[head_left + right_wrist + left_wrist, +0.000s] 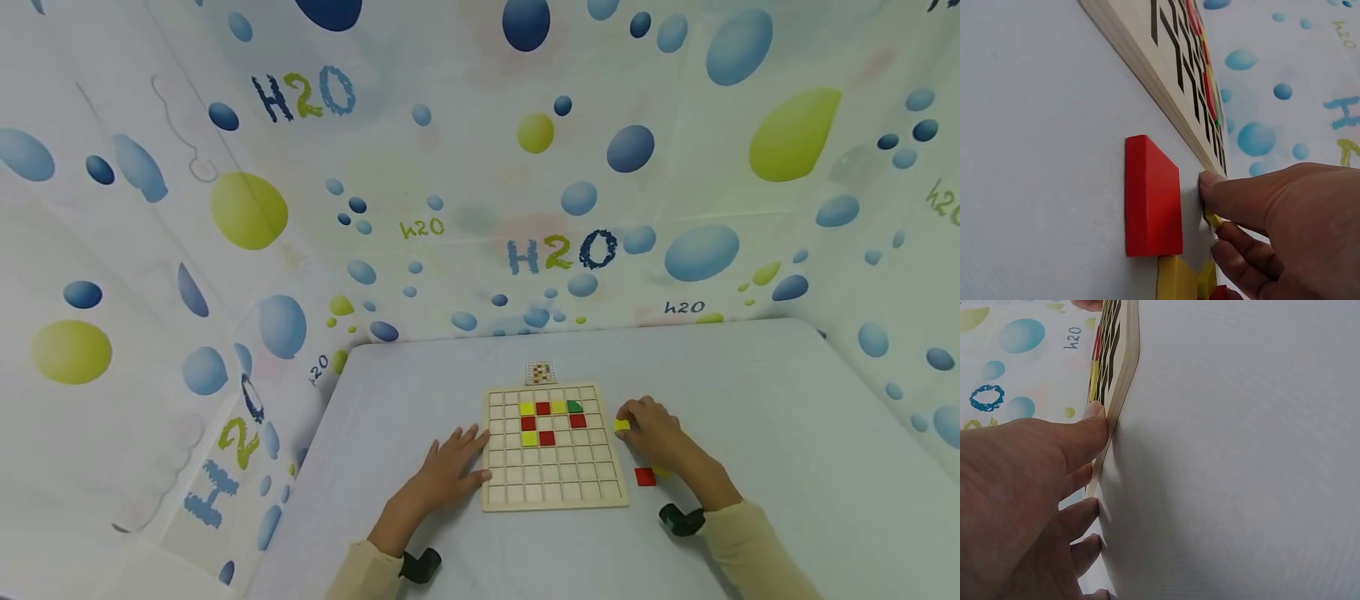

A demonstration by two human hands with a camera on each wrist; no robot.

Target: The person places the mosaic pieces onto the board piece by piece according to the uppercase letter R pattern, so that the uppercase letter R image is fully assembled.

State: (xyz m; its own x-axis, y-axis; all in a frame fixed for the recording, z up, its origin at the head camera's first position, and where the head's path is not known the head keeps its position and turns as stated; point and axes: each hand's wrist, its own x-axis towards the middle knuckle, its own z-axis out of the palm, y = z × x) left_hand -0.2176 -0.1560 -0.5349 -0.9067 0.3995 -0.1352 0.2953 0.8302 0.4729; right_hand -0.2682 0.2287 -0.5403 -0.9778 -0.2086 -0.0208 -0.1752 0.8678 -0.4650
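Note:
A wooden grid board (555, 493) lies on the table, with several red, yellow and green pieces set in its upper squares. Among them are a green piece with a rounded corner (574, 407) and a red tile (547, 438). My left hand (450, 467) rests at the board's left side, fingers spread, its thumb and fingertips against the wooden edge (1124, 375). Right of the board, my right hand (652, 429) pinches a yellow tile (1213, 219) between thumb and fingers, low over the cloth. Below that hand lies a loose red tile (1157, 200).
Beside the loose red tile sit more pieces, including a yellow one (1175, 278), partly hidden by the right hand. A small pattern card (540, 372) lies just beyond the board's far edge. A white cloth covers the table (750, 400), and a printed curtain (465, 150) hangs around it.

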